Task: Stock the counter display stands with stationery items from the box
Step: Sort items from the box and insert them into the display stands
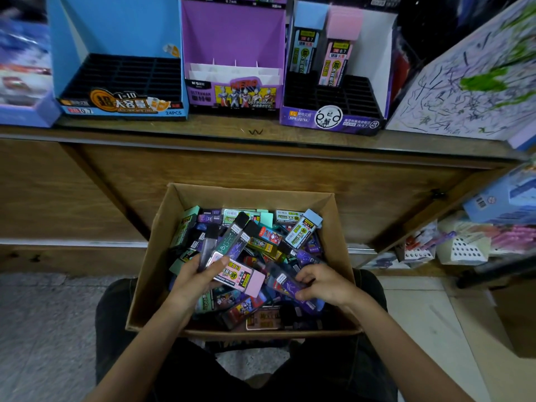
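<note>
Cardboard box (153, 250) sits on the person's lap, low centre of view, heaped with loose lead cases (262, 243) in mixed colours. Both hands are inside it.

Left hand (200, 275): at 8 o'clock in the box, fingers curled round a fan of cases. The pink-capped lead case (243, 278) lies flat under the thumb with its cap pointing to 4 o'clock. Several black-capped cases (232, 236) stick out of the same grip toward 1 o'clock. I can't tell the exact count in the grip.

Right hand (324, 282): at 4 o'clock in the box, pinching a purple lead case (285, 282) between thumb and curled fingers. The case runs 10-to-4 o'clock through the hand, with its lower end over the pile. The pink cap is just beside the purple case's upper end; I can't tell if they touch.

A light-blue-capped case (303, 230) lies on top of the heap toward the box's 1 o'clock corner.

The worktop (261, 132) is at 12 o'clock from the box, well apart from both hands. Three display stands sit on it in a row:
- blue stand (116, 33), 11 o'clock: black slotted tray.
- purple Ultraman stand (232, 33), 12 o'clock: white card dividers.
- purple-fronted stand (330, 118), 1 o'clock: black slotted tray with two cases upright in the back row, side by side. The slotted blue case (304, 50) is on the left and the slotted pink case (336, 62) on the right.

A scribbled paper pad (464, 82) leans at 2 o'clock, next to that last stand.
</note>
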The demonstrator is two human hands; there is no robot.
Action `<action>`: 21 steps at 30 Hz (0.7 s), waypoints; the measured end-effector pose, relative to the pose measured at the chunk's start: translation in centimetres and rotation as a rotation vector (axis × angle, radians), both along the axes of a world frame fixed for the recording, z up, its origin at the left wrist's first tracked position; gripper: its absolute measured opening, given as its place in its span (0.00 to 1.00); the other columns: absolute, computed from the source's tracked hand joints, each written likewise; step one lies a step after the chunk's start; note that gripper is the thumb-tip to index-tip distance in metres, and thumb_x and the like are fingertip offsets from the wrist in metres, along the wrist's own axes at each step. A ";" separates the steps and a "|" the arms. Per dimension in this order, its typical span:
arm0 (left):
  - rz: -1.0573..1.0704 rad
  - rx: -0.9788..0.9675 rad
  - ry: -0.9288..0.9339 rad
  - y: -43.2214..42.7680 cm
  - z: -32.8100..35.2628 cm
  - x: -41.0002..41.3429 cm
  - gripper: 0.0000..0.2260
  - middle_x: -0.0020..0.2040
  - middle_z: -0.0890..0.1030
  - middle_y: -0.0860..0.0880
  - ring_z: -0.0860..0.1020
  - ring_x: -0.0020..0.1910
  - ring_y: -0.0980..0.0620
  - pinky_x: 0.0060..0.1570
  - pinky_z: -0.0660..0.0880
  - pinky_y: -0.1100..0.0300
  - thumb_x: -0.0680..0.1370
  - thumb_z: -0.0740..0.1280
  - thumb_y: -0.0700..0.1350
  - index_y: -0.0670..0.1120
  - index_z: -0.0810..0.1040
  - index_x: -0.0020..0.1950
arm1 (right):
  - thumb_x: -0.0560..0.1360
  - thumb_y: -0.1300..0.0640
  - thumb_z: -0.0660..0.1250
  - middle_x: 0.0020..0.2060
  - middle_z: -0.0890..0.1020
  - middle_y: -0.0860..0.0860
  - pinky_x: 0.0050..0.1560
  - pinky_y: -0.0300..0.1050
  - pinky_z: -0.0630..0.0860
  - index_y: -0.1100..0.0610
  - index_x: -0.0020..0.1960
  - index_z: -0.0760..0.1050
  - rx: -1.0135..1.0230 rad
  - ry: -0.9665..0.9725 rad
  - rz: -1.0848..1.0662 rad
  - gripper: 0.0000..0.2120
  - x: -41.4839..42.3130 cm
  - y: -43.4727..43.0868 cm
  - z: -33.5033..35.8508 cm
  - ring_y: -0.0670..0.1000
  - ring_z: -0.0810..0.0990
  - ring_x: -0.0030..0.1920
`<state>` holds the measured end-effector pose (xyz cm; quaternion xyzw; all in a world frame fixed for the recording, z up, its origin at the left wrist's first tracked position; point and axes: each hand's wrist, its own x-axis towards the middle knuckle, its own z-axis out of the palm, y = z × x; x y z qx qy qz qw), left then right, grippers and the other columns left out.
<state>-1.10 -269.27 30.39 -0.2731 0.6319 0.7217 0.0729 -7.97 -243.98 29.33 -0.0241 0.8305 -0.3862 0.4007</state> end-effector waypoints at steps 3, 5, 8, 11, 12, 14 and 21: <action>0.070 -0.004 0.050 0.3 -0.1 -0.3 0.11 0.49 0.83 0.40 0.81 0.47 0.45 0.42 0.80 0.59 0.76 0.68 0.40 0.38 0.76 0.57 | 0.69 0.70 0.71 0.45 0.79 0.55 0.45 0.34 0.73 0.65 0.52 0.77 -0.221 0.019 -0.321 0.12 -0.2 -0.1 0.7 0.50 0.77 0.47; 0.128 0.031 0.066 0.7 0.0 -0.7 0.10 0.49 0.82 0.41 0.80 0.49 0.44 0.42 0.79 0.58 0.76 0.67 0.40 0.40 0.77 0.56 | 0.69 0.71 0.70 0.45 0.82 0.57 0.50 0.41 0.76 0.64 0.48 0.79 -0.400 -0.026 -0.480 0.09 -0.3 -0.4 1.6 0.53 0.80 0.46; 0.171 0.110 0.075 1.9 0.4 -1.4 0.03 0.46 0.83 0.45 0.81 0.47 0.47 0.40 0.80 0.61 0.77 0.67 0.42 0.46 0.77 0.50 | 0.69 0.70 0.69 0.46 0.84 0.60 0.49 0.47 0.80 0.63 0.49 0.79 -0.633 -0.165 -0.560 0.10 0.0 -1.5 2.7 0.56 0.83 0.46; 0.178 0.160 0.086 3.3 0.7 -1.9 0.05 0.45 0.84 0.46 0.82 0.46 0.49 0.38 0.80 0.64 0.77 0.66 0.45 0.46 0.78 0.49 | 0.70 0.68 0.70 0.48 0.84 0.59 0.52 0.50 0.79 0.60 0.51 0.80 -0.620 -0.178 -0.507 0.10 0.8 -3.5 3.2 0.56 0.83 0.49; 0.170 0.164 0.094 3.7 0.8 -2.0 0.06 0.44 0.84 0.47 0.83 0.46 0.50 0.38 0.80 0.64 0.76 0.66 0.47 0.46 0.78 0.50 | 0.71 0.67 0.69 0.48 0.84 0.57 0.55 0.51 0.77 0.58 0.50 0.81 -0.593 -0.150 -0.477 0.10 1.1 -4.1 3.3 0.55 0.83 0.50; 0.156 0.177 0.106 4.4 0.8 -2.2 0.07 0.44 0.85 0.50 0.83 0.46 0.51 0.39 0.80 0.63 0.76 0.66 0.49 0.47 0.78 0.51 | 0.72 0.66 0.68 0.49 0.85 0.54 0.56 0.48 0.77 0.55 0.50 0.82 -0.572 -0.090 -0.438 0.10 1.6 -5.3 3.5 0.53 0.82 0.52; 0.106 0.260 0.071 4.9 0.6 -1.9 0.27 0.51 0.84 0.47 0.82 0.51 0.47 0.51 0.78 0.50 0.62 0.75 0.54 0.49 0.76 0.59 | 0.72 0.67 0.69 0.51 0.82 0.56 0.55 0.44 0.77 0.60 0.54 0.77 -0.502 0.040 -0.434 0.12 1.9 -7.1 4.3 0.52 0.81 0.53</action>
